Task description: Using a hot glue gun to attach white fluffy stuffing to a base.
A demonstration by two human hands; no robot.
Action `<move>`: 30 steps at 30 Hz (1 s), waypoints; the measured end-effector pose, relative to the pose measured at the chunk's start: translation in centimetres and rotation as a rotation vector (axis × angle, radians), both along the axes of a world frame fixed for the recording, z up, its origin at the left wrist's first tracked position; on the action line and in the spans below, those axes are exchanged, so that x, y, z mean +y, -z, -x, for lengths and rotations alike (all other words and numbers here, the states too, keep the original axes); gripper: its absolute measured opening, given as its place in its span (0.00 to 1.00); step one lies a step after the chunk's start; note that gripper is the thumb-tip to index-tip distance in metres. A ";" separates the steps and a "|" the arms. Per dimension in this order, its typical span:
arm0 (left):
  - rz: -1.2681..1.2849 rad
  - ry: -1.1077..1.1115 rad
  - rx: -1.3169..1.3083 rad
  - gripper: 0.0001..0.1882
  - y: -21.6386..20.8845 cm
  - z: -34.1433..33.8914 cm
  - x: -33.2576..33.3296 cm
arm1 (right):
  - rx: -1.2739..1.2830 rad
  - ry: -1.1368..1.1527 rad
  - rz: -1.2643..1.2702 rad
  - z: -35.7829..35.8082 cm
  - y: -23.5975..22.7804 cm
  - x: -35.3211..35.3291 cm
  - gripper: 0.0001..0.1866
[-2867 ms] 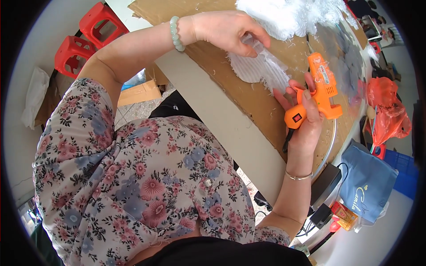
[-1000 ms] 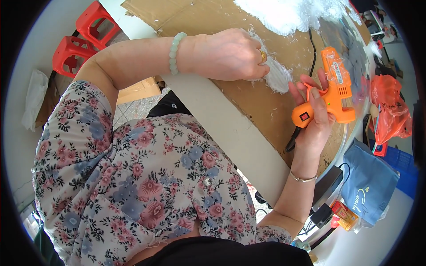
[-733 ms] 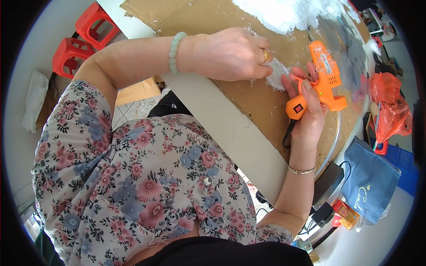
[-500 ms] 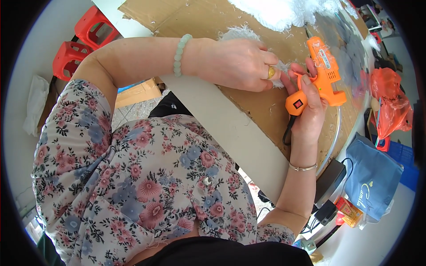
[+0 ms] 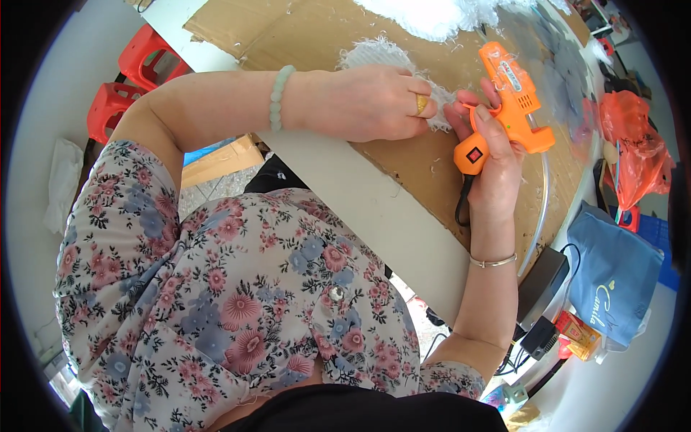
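My right hand (image 5: pixel 497 155) is wrapped around the handle of an orange hot glue gun (image 5: pixel 512 86), whose nozzle points away toward the far edge. A clear glue stick (image 5: pixel 541 209) trails from its back and a black cord hangs from the handle. White threads cling to the gun's barrel. To the left, my left hand (image 5: pixel 385 104) is closed with curled fingers over a white frayed fabric piece (image 5: pixel 371 54), which shows beyond the hand and at its fingertips. The undersides of those fingers are hidden. Both hands are close together above the brown cardboard (image 5: pixel 425 173).
A heap of white fluffy material (image 5: pixel 425 16) lies at the far side. Right of the table are a red plastic bag (image 5: pixel 633 144), a blue bag (image 5: pixel 612 273) and a black box (image 5: pixel 541 284) with cords. Red stools (image 5: pixel 147 57) stand at the left.
The glue gun and my right hand have shifted slightly up and left in the picture. My left hand has moved slightly left, and more of the white fabric shows.
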State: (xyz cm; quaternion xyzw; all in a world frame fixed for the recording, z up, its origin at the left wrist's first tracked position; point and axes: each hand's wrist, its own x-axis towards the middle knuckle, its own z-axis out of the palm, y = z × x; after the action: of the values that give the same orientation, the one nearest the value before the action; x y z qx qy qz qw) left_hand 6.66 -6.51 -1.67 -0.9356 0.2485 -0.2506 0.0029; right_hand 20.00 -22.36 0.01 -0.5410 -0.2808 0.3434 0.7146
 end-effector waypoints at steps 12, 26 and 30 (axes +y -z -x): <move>0.166 -0.170 -0.006 0.12 1.6 0.9 -0.9 | -0.020 0.010 0.017 -0.7 0.9 0.6 0.23; 0.032 -0.294 -0.014 0.07 0.2 5.0 0.3 | -0.034 0.024 0.100 3.9 -0.3 2.2 0.25; 0.074 -0.088 -0.021 0.07 1.0 5.4 -0.1 | -0.043 0.033 0.088 3.6 0.4 1.7 0.24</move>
State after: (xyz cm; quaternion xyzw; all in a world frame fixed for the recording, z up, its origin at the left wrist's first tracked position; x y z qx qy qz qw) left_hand 1.26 -6.57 -2.66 -0.9425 0.1975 -0.2690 -0.0181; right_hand 16.44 -20.69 -0.36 -0.5835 -0.2720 0.3319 0.6895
